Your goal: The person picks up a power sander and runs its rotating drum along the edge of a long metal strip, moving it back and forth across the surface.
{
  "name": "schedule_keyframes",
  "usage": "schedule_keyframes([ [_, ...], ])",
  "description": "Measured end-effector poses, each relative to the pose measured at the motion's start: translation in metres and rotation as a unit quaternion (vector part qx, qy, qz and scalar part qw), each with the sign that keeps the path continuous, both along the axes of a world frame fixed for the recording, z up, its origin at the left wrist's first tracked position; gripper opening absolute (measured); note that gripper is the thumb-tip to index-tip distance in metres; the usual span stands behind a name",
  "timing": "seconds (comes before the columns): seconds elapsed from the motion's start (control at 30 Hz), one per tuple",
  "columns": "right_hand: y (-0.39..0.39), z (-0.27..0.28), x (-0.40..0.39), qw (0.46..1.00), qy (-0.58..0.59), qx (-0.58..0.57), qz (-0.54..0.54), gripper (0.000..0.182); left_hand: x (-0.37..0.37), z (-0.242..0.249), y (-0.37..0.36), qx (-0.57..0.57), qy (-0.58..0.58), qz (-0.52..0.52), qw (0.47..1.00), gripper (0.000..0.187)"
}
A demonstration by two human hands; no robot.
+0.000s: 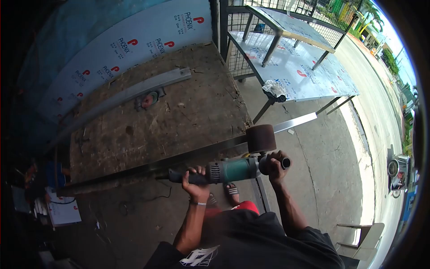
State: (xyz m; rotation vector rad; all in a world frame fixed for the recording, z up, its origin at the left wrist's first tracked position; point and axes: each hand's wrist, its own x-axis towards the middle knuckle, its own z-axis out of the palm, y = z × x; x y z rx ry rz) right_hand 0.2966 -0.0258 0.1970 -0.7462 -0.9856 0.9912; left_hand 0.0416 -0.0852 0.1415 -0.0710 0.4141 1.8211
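Observation:
A handheld drum sander (235,170) with a green body lies level across the front of me, along the near edge of the wooden workbench. My left hand (195,184) is wrapped round its black rear handle. Round the black front side handle, close below the drum, my right hand (278,167) is closed. The brown sanding drum (261,138) overlaps a shiny metal bar (295,122) in this view. This bar runs along the bench edge and sticks out past the corner on the right.
On the wooden workbench (188,116) lie a long grey metal bar (148,88) and a small tool with a reddish disc (149,99). A film-covered metal table (322,83) stands at the far right, with crumpled white material (274,88) at its corner. A cord (154,197) trails on the floor.

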Motion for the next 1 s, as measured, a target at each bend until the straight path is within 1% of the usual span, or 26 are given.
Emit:
schedule_keyframes([
  [0.03, -0.007, -0.001, -0.018, 1.0, -0.019, -0.02, 0.01, 0.027, -0.019, 0.0, -0.012, -0.009, 0.008, 0.012, 1.0, 0.024],
  [0.07, -0.012, 0.001, -0.037, 0.996, -0.071, -0.04, 0.027, 0.026, -0.041, 0.0, -0.024, -0.006, 0.026, 0.027, 0.999, 0.024],
  [0.1, -0.015, -0.031, -0.044, 0.978, -0.206, -0.035, -0.002, 0.025, -0.063, 0.0, -0.032, 0.006, 0.042, 0.043, 0.998, 0.024],
  [0.13, -0.02, -0.014, -0.077, 0.989, -0.145, -0.026, 0.024, 0.024, -0.084, 0.002, -0.043, 0.004, 0.034, 0.065, 0.997, 0.025],
  [0.17, -0.022, -0.021, -0.099, 0.982, -0.184, 0.033, 0.012, 0.023, -0.104, 0.004, -0.055, 0.002, 0.024, 0.09, 0.996, 0.025],
  [0.2, -0.026, -0.018, -0.118, 0.983, -0.168, 0.04, 0.063, 0.022, -0.125, 0.009, -0.067, -0.014, 0.052, 0.118, 0.992, 0.025],
  [0.23, -0.033, -0.009, -0.139, 0.987, -0.089, 0.01, 0.137, 0.022, -0.142, 0.014, -0.083, -0.036, 0.08, 0.147, 0.985, 0.026],
  [0.3, -0.042, -0.003, -0.176, 0.982, -0.039, 0.005, 0.183, 0.022, -0.169, 0.027, -0.109, -0.031, 0.118, 0.179, 0.976, 0.027],
  [0.4, -0.055, -0.005, -0.208, 0.982, -0.021, -0.013, 0.188, 0.024, -0.189, 0.041, -0.131, -0.047, 0.126, 0.212, 0.968, 0.028],
  [0.47, -0.057, -0.006, -0.21, 0.983, -0.023, -0.028, 0.18, 0.024, -0.189, 0.045, -0.134, -0.07, 0.127, 0.226, 0.963, 0.028],
  [0.57, -0.054, -0.007, -0.189, 0.988, -0.037, -0.049, 0.145, 0.023, -0.166, 0.051, -0.117, -0.065, 0.131, 0.206, 0.967, 0.028],
  [0.63, -0.045, 0.0, -0.163, 0.987, -0.018, -0.127, 0.092, 0.025, -0.143, 0.042, -0.094, -0.063, 0.117, 0.187, 0.973, 0.028],
  [0.67, -0.038, 0.006, -0.146, 0.991, -0.003, -0.125, 0.053, 0.026, -0.126, 0.039, -0.078, -0.062, 0.103, 0.169, 0.978, 0.028],
  [0.7, -0.027, -0.006, -0.123, 0.992, -0.003, -0.123, 0.031, 0.026, -0.105, 0.036, -0.061, -0.051, 0.102, 0.157, 0.981, 0.027],
  [0.73, -0.017, -0.009, -0.098, 0.994, 0.01, -0.109, 0.004, 0.026, -0.081, 0.033, -0.043, -0.028, 0.106, 0.135, 0.985, 0.027],
  [0.77, -0.003, -0.024, -0.071, 0.995, 0.017, -0.091, -0.026, 0.025, -0.056, 0.029, -0.025, -0.005, 0.11, 0.113, 0.987, 0.027],
  [0.8, 0.009, -0.023, -0.042, 0.994, 0.066, -0.077, -0.031, 0.024, -0.029, 0.023, -0.006, 0.009, 0.091, 0.092, 0.992, 0.026],
  [0.83, 0.019, -0.019, -0.011, 0.993, 0.078, -0.076, -0.046, 0.022, 0.001, 0.019, 0.011, 0.021, 0.07, 0.073, 0.995, 0.026],
  [0.87, 0.03, -0.018, 0.022, 0.992, 0.061, -0.08, -0.075, 0.023, 0.034, 0.02, 0.024, 0.011, 0.051, 0.055, 0.997, 0.025],
  [0.9, 0.042, -0.01, 0.053, 0.991, 0.081, -0.072, -0.078, 0.024, 0.067, 0.021, 0.04, 0.006, 0.032, 0.037, 0.999, 0.024],
  [0.93, 0.056, -0.013, 0.087, 0.991, 0.091, -0.062, -0.08, 0.023, 0.097, 0.015, 0.051, 0.019, 0.024, 0.017, 0.999, 0.023],
  [1.0, 0.073, -0.004, 0.142, 0.99, 0.058, -0.061, -0.116, 0.022, 0.149, 0.008, 0.072, 0.033, 0.004, -0.021, 0.999, 0.021],
])
